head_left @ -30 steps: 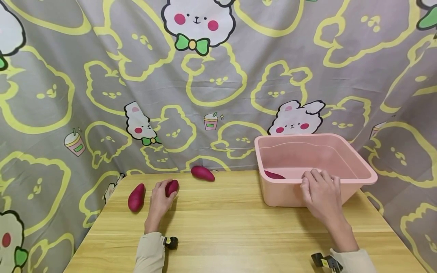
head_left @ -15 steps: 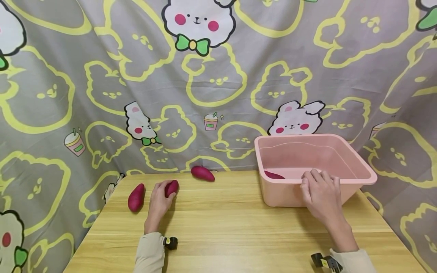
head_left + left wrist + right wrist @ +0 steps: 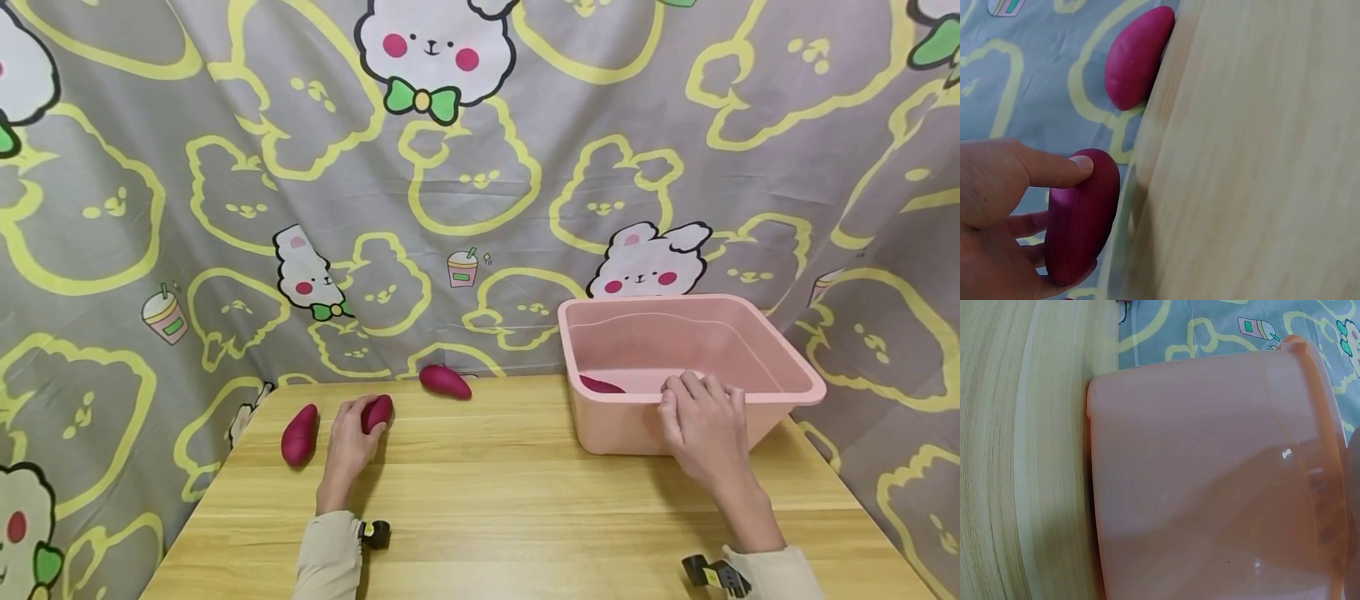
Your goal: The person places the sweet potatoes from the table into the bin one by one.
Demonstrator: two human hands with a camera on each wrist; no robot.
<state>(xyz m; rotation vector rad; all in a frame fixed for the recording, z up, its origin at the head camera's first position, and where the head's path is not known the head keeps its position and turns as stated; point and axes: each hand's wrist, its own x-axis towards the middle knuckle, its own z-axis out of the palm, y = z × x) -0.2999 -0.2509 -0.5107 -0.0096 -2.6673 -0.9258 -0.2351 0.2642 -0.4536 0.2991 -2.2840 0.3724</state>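
Note:
My left hand [image 3: 351,437] holds a purple-red sweet potato [image 3: 379,412] near the table's back edge. In the left wrist view, the thumb lies on one side of this sweet potato [image 3: 1082,219] and the fingers curl behind it. To its left lies another sweet potato [image 3: 300,435], and a further sweet potato [image 3: 446,382] lies to its right by the curtain. My right hand [image 3: 705,425] grips the near rim of a pink plastic bin [image 3: 618,429]. Inside the bin, part of a sweet potato [image 3: 602,385] shows; the near wall hides the rest.
The wooden table [image 3: 510,508] carries all of these things. A grey curtain [image 3: 517,217] with yellow outlines and rabbit figures hangs right behind the table and along both sides. The bin's smooth side wall [image 3: 1197,456] fills much of the right wrist view.

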